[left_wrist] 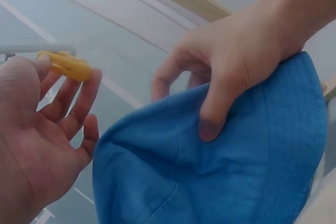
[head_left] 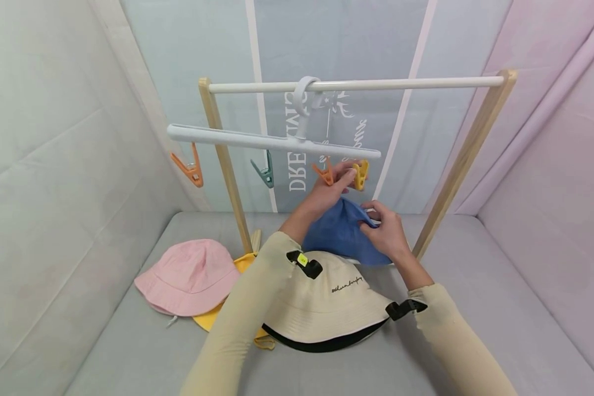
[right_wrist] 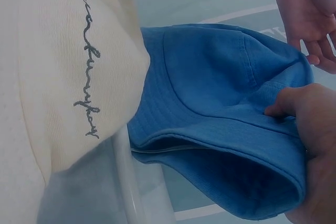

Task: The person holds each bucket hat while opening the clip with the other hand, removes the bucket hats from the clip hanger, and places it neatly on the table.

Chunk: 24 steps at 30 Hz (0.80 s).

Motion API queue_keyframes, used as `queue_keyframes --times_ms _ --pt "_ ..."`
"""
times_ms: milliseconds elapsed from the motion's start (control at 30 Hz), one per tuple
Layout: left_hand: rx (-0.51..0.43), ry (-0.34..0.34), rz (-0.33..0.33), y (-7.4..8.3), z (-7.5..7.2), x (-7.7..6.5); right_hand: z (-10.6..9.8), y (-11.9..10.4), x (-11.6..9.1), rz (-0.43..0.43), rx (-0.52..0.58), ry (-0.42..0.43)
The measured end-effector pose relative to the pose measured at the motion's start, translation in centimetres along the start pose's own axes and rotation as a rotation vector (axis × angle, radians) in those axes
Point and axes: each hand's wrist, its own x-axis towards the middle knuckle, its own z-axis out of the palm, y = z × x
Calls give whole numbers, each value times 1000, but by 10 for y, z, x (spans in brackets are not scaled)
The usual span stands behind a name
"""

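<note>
My left hand [head_left: 326, 192] is raised under the right end of a white hanger [head_left: 247, 138] and pinches a yellow clothespin [head_left: 361, 175] between thumb and fingers. Below it, my right hand [head_left: 388, 234] grips a blue bucket hat [head_left: 334, 231], with the thumb [left_wrist: 212, 119] on the near side of the cloth. The hat's crown is folded to a peak near the left hand's little finger, and its brim opening shows in the right wrist view. A cream bucket hat [head_left: 322, 297] with dark script lies in front of the blue one and overlaps it in the head view.
The hanger hooks over the white bar [head_left: 401, 83] of a wooden-legged rack. Two orange clothespins and a green clothespin [head_left: 264, 170] hang from it. At the left lie a pink bucket hat [head_left: 190, 275] and a partly covered yellow hat [head_left: 208, 319]. Fabric walls surround the grey surface.
</note>
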Motion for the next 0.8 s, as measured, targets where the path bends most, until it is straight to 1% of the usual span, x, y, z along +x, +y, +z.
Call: queue_keyframes --times_ms 133,367,467,600,700,800 --pt "-24 40 2 0 -1 2 0 1 0 7 2 1" --pt "-58 43 3 -1 0 3 0 0 0 11 1 -5" --pt "-76 43 33 -1 0 2 0 0 0 12 6 -7" --pt "-65 53 102 -2 1 3 1 0 1 13 7 -6" --pt "-68 54 124 -1 0 3 1 0 1 14 1 -5" --pt "-80 61 130 0 0 2 1 -1 1 13 -4 -4"
